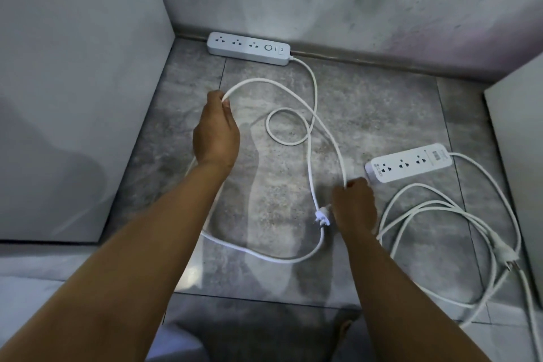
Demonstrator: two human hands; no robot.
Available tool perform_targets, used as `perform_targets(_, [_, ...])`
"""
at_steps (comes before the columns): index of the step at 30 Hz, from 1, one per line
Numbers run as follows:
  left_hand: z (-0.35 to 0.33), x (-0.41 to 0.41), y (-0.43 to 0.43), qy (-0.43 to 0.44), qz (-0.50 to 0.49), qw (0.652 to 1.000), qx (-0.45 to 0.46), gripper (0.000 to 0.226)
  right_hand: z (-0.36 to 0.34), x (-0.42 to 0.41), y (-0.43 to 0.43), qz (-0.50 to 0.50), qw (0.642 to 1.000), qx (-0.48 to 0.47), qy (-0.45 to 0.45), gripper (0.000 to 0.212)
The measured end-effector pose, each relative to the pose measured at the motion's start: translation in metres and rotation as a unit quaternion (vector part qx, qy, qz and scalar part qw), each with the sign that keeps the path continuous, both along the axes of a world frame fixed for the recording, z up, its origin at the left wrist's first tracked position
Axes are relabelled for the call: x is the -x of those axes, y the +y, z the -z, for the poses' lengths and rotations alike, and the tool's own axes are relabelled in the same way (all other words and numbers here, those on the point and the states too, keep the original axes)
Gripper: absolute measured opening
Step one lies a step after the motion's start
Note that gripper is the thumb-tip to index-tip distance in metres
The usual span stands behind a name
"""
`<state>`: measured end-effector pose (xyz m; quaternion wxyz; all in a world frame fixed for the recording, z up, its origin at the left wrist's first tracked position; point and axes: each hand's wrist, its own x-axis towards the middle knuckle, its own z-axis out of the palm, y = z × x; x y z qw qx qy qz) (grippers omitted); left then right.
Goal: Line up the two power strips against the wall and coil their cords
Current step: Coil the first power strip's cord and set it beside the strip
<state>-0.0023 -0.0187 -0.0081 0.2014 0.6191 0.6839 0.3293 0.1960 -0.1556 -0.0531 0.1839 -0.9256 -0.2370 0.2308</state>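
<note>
The near cord (258, 80) vanishes inside the left hand (216, 135) and right hand (354, 206); the right strip's (411, 163) label (438, 155) is unreadable; the right cord (470, 159) exits lower right.

The first power strip (248, 48) (white, three sockets, a round button) lies flat with its long side against the foot of the back wall. The first cord (315, 88) leaves its right end in open loops, gripped by the left hand (216, 132) and the right hand (354, 204), its plug (321, 216) just beside the right. The second power strip (410, 162) lies askew, well away from the wall, with the second cord (440, 209) in loose loops on the floor
</note>
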Motion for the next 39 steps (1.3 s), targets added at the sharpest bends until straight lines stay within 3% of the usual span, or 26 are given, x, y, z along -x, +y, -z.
perform_targets(4, [0.012, 0.011, 0.005, -0.023, -0.035, 0.999, 0.034, 0.032, -0.013, 0.012, 0.027, -0.021, 0.995, -0.084, 0.051, 0.022])
perform_targets(8, [0.019, 0.017, 0.01, -0.08, -0.039, 0.992, 0.091, 0.035, -0.023, 0.023, 0.047, 0.027, 0.964, -0.194, 0.181, 0.012])
perform_targets(10, [0.023, 0.02, 0.013, -0.108, -0.019, 0.987, 0.117, 0.03, -0.032, 0.027, 0.058, 0.102, 0.911, -0.261, 0.303, 0.015])
perform_targets(12, [0.027, 0.023, 0.014, -0.161, 0.011, 0.976, 0.143, 0.022, -0.047, 0.032, 0.069, 0.179, 0.83, -0.317, 0.422, 0.015])
perform_targets(15, [0.027, 0.021, 0.01, -0.256, 0.072, 0.935, 0.232, 0.026, -0.063, 0.039, 0.077, 0.238, 0.724, -0.357, 0.541, 0.015])
perform_targets(17, [0.027, 0.019, 0.007, -0.274, 0.087, 0.916, 0.28, 0.021, -0.068, 0.044, 0.079, 0.248, 0.68, -0.366, 0.585, 0.015])
perform_targets(19, [0.026, 0.016, 0.006, -0.277, 0.085, 0.91, 0.295, 0.012, -0.073, 0.048, 0.079, 0.24, 0.66, -0.366, 0.611, 0.017])
perform_targets(20, [0.024, 0.016, 0.005, -0.277, 0.086, 0.91, 0.297, 0.005, -0.075, 0.051, 0.08, 0.232, 0.656, -0.364, 0.619, 0.018])
perform_targets(24, [0.018, 0.012, 0.008, -0.281, 0.107, 0.904, 0.305, 0.028, -0.078, 0.06, 0.082, 0.204, 0.652, -0.359, 0.636, 0.018])
perform_targets(28, [0.008, 0.007, 0.003, -0.343, 0.161, 0.854, 0.357, 0.023, -0.074, 0.066, 0.085, 0.198, 0.65, -0.388, 0.623, 0.023])
perform_targets(33, [-0.001, -0.002, 0.003, -0.414, 0.156, 0.812, 0.381, 0.021, -0.065, 0.069, 0.085, 0.171, 0.725, -0.375, 0.552, 0.027])
perform_targets(36, [-0.001, -0.008, 0.002, -0.381, 0.185, 0.82, 0.385, 0.045, -0.061, 0.075, 0.084, 0.141, 0.78, -0.317, 0.52, 0.025])
perform_targets(39, [0.0, -0.013, -0.003, -0.361, 0.185, 0.844, 0.35, 0.041, -0.059, 0.083, 0.083, 0.11, 0.824, -0.25, 0.497, 0.018])
